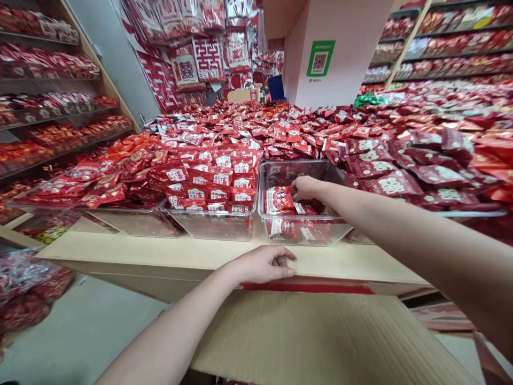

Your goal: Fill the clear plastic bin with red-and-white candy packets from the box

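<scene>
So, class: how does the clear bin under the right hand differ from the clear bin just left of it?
The right bin is only partly filled, with its back wall bare; the left bin is heaped above its rim. The right hand reaches into the right bin; no hand touches the left bin. Both are clear plastic holding red packets.

Red-and-white packets, clear bin

Packets lie in the bin on the counter, apparently behind the cardboard.
</scene>
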`<state>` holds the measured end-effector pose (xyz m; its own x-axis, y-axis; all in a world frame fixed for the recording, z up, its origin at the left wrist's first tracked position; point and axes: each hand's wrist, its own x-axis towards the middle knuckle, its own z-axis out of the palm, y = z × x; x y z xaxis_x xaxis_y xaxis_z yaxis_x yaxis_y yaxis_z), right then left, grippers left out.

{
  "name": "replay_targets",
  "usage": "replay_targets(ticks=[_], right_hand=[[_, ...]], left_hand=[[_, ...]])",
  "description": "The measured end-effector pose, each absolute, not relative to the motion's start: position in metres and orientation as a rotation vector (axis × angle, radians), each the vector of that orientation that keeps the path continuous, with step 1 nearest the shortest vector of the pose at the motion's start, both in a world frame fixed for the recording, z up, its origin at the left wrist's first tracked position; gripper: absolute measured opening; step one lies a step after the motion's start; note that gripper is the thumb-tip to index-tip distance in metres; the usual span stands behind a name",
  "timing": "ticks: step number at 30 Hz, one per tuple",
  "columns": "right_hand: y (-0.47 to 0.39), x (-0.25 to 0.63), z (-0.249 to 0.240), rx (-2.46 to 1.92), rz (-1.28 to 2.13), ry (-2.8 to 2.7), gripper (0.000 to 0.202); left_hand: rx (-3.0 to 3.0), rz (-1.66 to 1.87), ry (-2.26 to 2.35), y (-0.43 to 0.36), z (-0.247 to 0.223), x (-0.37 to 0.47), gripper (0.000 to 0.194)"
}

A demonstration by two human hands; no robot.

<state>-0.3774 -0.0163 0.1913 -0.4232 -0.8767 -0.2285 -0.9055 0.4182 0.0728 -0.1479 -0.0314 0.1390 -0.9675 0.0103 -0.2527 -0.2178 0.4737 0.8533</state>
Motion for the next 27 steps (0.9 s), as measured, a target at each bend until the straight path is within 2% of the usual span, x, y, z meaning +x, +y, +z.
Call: replay_targets(ticks=[8, 12, 18, 24, 27], right_hand=[[-0.018, -0.377, 0.192, -1.468, 0.224, 2.468, 0.019], [-0.019, -0.370, 0.203, -1.543, 0.283, 2.541, 0.020], [-0.012, -0.363, 0.203, -1.312, 0.341, 2.328, 0.028], [-0.014, -0.361, 0.204, -1.466, 0.375, 2.449, 0.028], [-0.015, -0.362, 0.208, -1.544, 0.506, 2.539, 0.026]], left_hand=[[-0.167, 1.500, 2.497, -0.031, 0.140, -0.148, 0.040], [-0.186, 1.512, 2.496, -0.033, 0.137, -0.148, 0.040], [-0.191, 1.533, 2.478, -0.036, 0.135, -0.147, 0.041], [-0.204, 1.538, 2.468, -0.037, 0.134, -0.147, 0.042], [-0.199, 1.522, 2.483, -0.038, 0.134, -0.147, 0.043]])
